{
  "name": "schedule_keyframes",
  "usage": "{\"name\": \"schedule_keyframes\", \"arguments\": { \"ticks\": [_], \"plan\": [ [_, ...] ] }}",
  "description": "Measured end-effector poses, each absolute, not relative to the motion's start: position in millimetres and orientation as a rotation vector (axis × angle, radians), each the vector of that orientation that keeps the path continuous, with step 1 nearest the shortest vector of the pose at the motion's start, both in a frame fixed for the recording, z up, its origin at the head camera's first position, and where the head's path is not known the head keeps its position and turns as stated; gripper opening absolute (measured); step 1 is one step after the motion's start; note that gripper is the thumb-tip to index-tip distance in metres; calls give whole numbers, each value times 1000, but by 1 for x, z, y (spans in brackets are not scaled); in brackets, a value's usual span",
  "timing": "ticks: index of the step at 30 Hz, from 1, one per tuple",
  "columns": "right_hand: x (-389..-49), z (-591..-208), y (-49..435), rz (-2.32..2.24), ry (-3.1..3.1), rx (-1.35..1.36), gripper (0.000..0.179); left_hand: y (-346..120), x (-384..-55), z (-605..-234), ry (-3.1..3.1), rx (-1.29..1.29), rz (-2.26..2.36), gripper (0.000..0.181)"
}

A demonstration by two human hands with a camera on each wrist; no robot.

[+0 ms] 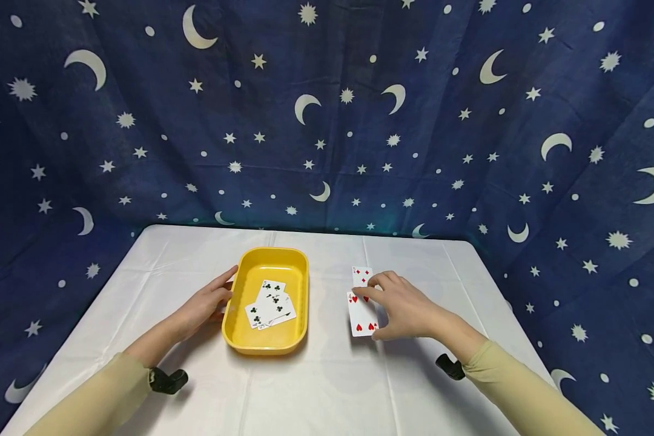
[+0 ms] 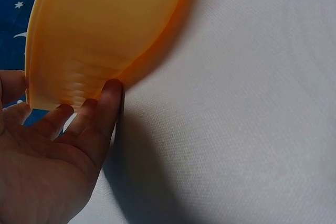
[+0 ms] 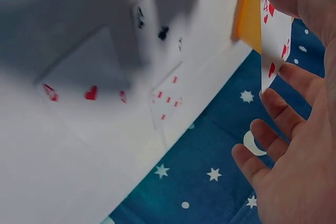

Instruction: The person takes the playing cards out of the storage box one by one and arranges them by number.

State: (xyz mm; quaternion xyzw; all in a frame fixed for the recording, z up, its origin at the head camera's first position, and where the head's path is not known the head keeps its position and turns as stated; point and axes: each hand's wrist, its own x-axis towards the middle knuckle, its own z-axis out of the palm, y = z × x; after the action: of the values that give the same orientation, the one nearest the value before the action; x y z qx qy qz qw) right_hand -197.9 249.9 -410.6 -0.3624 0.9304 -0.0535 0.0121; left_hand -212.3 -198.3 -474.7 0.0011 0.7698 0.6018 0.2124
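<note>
My right hand (image 1: pixel 409 306) holds a four of hearts playing card (image 1: pixel 363 318) over the right half of the table. In the right wrist view, the card (image 3: pixel 274 51) is pinched by its edges between thumb and fingertips, face outward. Just beyond it in the head view shows a five of diamonds (image 1: pixel 361 274). On the left, my left hand (image 1: pixel 203 306) rests its fingers against the outer side of a yellow tray (image 1: pixel 303 284). The left wrist view has those fingertips on the tray's ribbed wall (image 2: pixel 79 77). Several club cards (image 1: pixel 270 309) lie overlapping, face up, inside the tray.
The right wrist view also shows a heart card (image 3: pixel 90 93) and a black-suit card (image 3: pixel 163 32) on the table, mostly hidden by the hand in the head view. A white cloth (image 1: pixel 327 387) covers the table. Behind it hangs a blue star-and-moon curtain (image 1: pixel 327 145).
</note>
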Motion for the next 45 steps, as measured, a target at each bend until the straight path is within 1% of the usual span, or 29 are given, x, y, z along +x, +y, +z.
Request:
{"name": "schedule_keyframes", "arguments": {
  "ticks": [25,45],
  "plan": [
    [-146,-461,272,-161,2848,-1044,89,-199,-213,-476,2135,23,1668,69],
    [-136,-475,275,-194,2812,-1059,90,-200,-213,-477,2120,30,1687,69]
  ]
}}
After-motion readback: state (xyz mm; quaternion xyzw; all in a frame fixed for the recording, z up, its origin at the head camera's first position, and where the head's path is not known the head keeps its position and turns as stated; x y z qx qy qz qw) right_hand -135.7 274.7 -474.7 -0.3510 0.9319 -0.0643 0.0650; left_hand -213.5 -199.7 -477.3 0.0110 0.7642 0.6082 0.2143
